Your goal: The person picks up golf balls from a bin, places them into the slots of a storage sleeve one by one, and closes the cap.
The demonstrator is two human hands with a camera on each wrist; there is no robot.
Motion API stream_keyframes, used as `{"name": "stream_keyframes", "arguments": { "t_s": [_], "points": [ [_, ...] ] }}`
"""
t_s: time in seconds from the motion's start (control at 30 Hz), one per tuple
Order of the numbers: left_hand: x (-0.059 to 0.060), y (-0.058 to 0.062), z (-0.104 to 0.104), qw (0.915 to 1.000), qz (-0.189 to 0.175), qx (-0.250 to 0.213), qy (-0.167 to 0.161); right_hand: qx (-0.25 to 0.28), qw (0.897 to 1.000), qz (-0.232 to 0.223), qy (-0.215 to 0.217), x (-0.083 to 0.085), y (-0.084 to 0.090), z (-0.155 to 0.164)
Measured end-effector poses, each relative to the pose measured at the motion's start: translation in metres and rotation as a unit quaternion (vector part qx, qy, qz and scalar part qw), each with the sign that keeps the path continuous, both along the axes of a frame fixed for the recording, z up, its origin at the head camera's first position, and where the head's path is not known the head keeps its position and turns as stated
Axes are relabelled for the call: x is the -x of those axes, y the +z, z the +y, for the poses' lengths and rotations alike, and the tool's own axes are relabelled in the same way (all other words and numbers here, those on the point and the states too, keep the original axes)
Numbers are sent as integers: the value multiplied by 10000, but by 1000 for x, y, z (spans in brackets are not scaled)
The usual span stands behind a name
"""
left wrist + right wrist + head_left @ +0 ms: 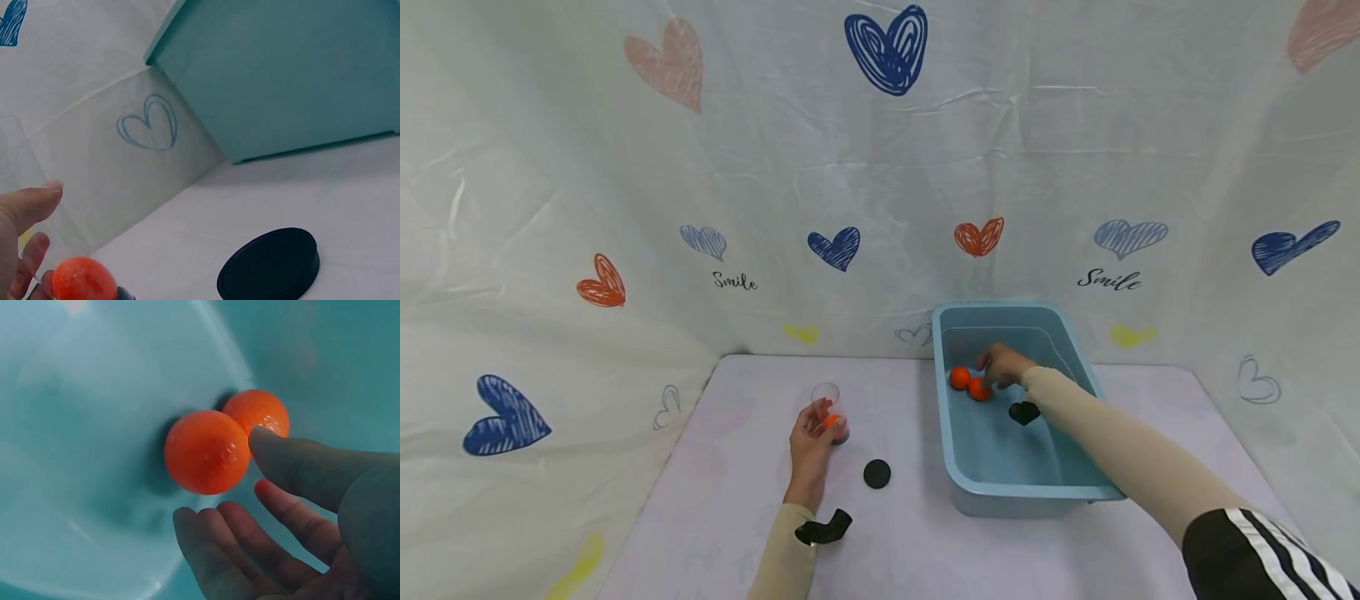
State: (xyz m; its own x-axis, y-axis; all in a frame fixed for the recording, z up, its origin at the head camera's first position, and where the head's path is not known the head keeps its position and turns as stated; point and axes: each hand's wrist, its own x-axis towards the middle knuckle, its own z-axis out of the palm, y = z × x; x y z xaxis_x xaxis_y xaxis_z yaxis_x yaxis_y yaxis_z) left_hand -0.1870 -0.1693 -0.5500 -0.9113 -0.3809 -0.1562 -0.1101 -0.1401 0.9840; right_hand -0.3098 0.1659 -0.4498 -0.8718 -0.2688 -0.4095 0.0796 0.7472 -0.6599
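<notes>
My left hand (815, 427) grips a clear plastic cup (827, 405) standing on the table, with an orange ball (832, 422) inside it. In the left wrist view that ball (84, 282) shows beside my thumb and fingers (28, 262). My right hand (997, 367) reaches into the blue tub (1078, 350), open, beside two orange balls (959, 377) (978, 389). In the right wrist view the thumb tip (269, 442) is at the edge of the nearer ball (206, 452). The relaxed fingers (212, 550) lie just below it, and the second ball (257, 411) sits behind.
A round black lid (877, 473) lies on the pale table between the cup and the tub; it also shows in the left wrist view (269, 264) below the tub's wall (281, 69). A heart-printed cloth backdrop (880, 167) surrounds the table.
</notes>
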Motion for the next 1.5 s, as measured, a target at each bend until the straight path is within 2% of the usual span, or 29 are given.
{"name": "stream_keyframes", "arguments": {
  "t_s": [0.27,0.5,0.67,0.83,0.93,1.03,1.23,1.5],
  "points": [
    [-1,2,1,10000,67,-32,-39,-515,9985,172,14,4,-15,-7],
    [-1,2,2,10000,47,17,10,-831,9958,358,139,1,-20,-14],
    [-1,2,2,10000,24,14,21,-887,9956,269,118,-2,-19,-17],
    [-1,2,2,10000,6,-42,32,-904,9958,-80,82,-4,-16,-19],
    [-1,2,1,10000,-14,-36,3,-861,9958,-273,168,-5,-10,-18],
    [-2,3,0,10000,-67,-8,4,-780,9960,-214,374,-7,0,-16],
    [-2,3,1,10000,-57,-5,-22,-486,9965,262,633,-18,26,-12],
    [-2,0,0,10000,-17,16,-12,162,9929,698,946,-47,57,-5]
  ]
}}
